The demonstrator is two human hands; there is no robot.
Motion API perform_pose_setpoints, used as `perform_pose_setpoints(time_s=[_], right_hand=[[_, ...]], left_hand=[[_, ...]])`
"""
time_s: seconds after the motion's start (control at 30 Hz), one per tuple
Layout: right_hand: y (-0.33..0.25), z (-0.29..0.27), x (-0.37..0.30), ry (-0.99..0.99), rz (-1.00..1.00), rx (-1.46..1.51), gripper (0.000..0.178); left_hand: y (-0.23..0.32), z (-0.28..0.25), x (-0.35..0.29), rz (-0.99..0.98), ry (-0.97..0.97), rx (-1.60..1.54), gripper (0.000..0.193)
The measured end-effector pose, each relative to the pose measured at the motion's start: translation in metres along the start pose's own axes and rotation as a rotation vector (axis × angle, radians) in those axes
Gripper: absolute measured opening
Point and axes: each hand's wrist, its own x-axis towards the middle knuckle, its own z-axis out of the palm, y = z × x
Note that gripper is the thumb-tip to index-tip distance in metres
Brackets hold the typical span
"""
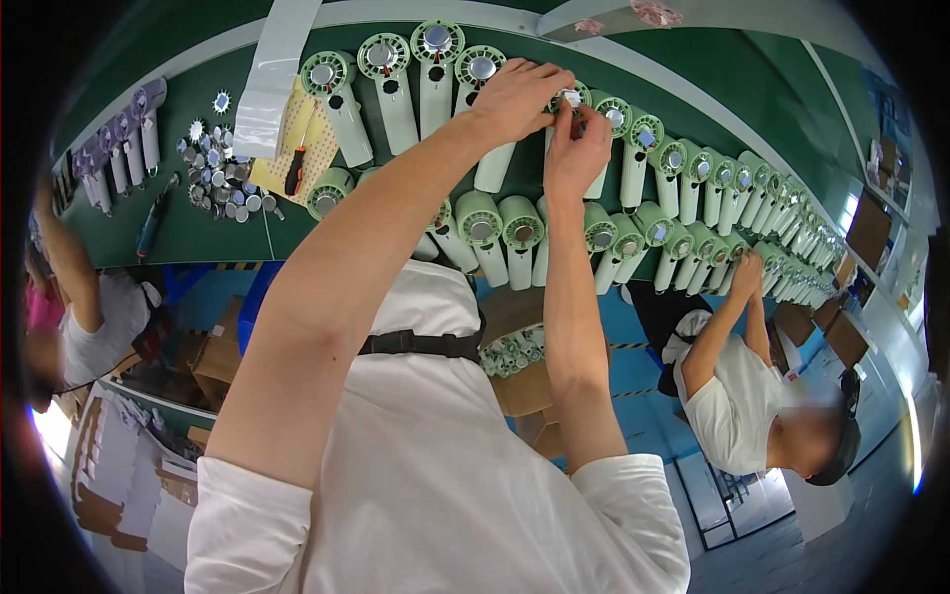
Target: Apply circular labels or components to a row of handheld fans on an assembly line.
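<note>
Pale green handheld fans lie in two long rows on the green bench, most with round metallic discs in their open heads. My left hand (517, 97) reaches across to one fan head (582, 92) in the far row, its fingers bent and closed at the head's edge. My right hand (577, 153) comes up from below, thumb and fingers pinched at a small white piece (571, 97) over that same head. The fingers hide most of this fan. Left of my hands lie other far-row fans (436, 74), and nearer me another fan (479, 230).
A screwdriver (296, 170) rests on a yellow dotted sheet (309, 129). Left of it are a pile of metallic discs (230, 183), another screwdriver (156, 216) and purple fans (121, 139). A co-worker (737, 381) handles fans at right; another person (94, 317) is at left.
</note>
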Motion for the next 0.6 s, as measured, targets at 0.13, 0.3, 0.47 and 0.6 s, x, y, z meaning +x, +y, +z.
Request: perform_pose_setpoints(time_s=[0.13,0.3,0.47,0.6], right_hand=[[0.0009,0.0017,0.0006,0.006,-0.019,-0.033,0.019],[0.0009,0.0023,0.0008,0.012,-0.016,-0.029,0.018],[-0.0027,0.0004,0.001,-0.018,0.001,-0.066,0.019],[-0.0045,0.0016,0.0008,-0.028,-0.022,-0.102,0.02]], left_hand=[[-0.0003,0.0001,-0.0003,0.007,0.005,0.007,0.049],[0.0001,-0.0004,-0.0003,0.006,-0.002,-0.002,0.049],[-0.0009,0.0003,-0.001,0.014,0.017,0.011,0.049],[-0.0002,-0.0007,-0.0011,0.017,0.018,0.015,0.048]])
